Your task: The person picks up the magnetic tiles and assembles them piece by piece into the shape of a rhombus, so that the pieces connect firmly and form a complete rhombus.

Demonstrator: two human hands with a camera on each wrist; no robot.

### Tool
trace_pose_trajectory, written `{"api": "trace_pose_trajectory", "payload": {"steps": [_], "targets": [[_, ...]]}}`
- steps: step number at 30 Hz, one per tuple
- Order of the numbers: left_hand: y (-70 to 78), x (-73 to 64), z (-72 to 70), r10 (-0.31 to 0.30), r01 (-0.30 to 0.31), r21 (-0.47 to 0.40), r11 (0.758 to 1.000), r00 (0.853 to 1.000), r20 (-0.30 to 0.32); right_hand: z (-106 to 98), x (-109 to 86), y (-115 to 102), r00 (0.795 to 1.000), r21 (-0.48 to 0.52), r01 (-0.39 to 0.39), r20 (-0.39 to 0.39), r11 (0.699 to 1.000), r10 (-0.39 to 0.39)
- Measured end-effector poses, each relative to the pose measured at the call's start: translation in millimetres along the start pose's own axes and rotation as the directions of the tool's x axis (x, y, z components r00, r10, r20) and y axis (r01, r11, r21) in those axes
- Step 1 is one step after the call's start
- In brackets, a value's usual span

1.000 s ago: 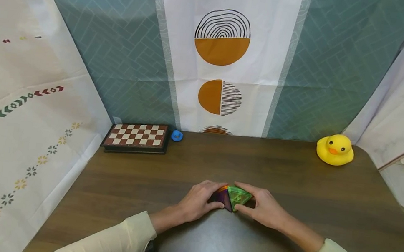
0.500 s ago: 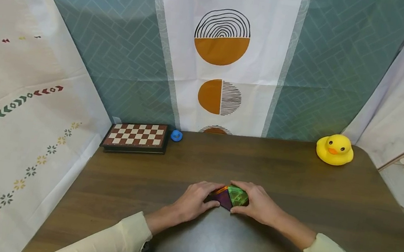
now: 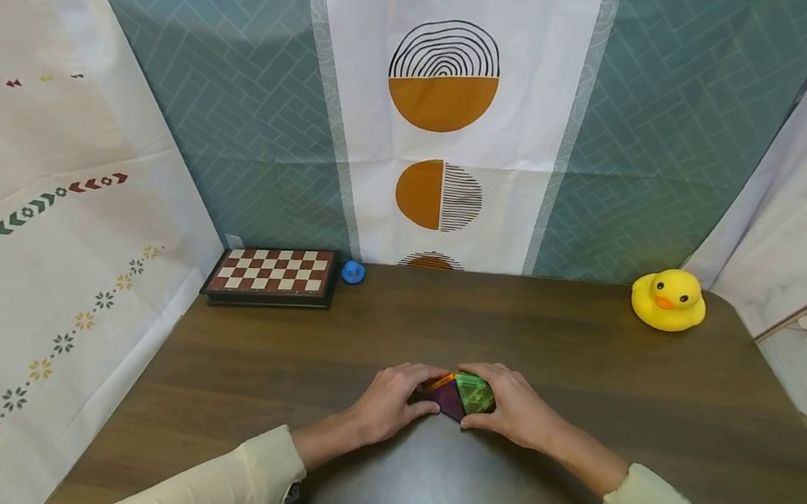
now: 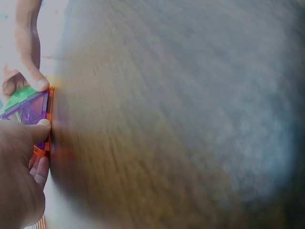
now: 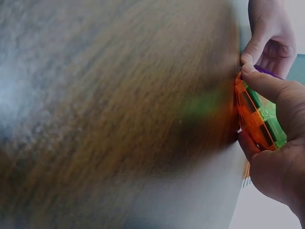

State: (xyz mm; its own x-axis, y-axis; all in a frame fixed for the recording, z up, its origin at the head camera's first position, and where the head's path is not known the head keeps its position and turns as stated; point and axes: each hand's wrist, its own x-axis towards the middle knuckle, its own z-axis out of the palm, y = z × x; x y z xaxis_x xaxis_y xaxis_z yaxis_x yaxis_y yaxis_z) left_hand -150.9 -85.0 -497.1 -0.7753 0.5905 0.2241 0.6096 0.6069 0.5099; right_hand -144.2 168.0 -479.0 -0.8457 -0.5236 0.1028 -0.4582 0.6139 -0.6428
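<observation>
Translucent magnetic tiles stand joined in a small cluster on the wooden table. A purple triangular tile faces left and a green triangular tile leans against it on the right. Orange tile edges show low down, against the tabletop. My left hand holds the purple side between thumb and fingers. On the green side, my right hand grips with its thumb in front and fingers behind. The two thumbs are close together in the right wrist view. The cluster's far side is hidden in the head view.
A chessboard box lies at the back left, with a small blue object beside it. A yellow rubber duck sits at the back right. Patterned cloths hang behind and beside the table.
My right hand has shifted slightly left, and its fingers now cover more of the green tile. The left hand moved a little left early on. Over the last half second both hands barely move.
</observation>
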Motion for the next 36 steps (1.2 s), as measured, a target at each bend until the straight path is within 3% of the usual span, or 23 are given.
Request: {"api": "trace_pose_trajectory", "payload": {"steps": [12,20,29,36], "targets": [[-0.9,1.8,-1.2,-0.031,0.032,-0.058,0.998,0.999,0.014,1,1.9,-1,1.0,0.005,-0.012,0.001,1.0,0.012],[-3.9,2.6,-0.9,-0.013,0.013,-0.062,0.998,1.0,0.002,1,-0.2,3,1.0,0.02,-0.017,0.002,1.0,0.017],[-3.7,-0.8,-3.1,-0.02,0.019,-0.051,0.999,1.0,-0.017,-12,-8.4,10,0.999,0.137,-0.038,0.036,0.99,0.034],[-6.4,-6.4,-7.9,-0.024,0.023,-0.054,0.998,1.0,-0.016,-22,-20.2,17,1.0,0.162,-0.012,-0.011,0.987,0.014]]}}
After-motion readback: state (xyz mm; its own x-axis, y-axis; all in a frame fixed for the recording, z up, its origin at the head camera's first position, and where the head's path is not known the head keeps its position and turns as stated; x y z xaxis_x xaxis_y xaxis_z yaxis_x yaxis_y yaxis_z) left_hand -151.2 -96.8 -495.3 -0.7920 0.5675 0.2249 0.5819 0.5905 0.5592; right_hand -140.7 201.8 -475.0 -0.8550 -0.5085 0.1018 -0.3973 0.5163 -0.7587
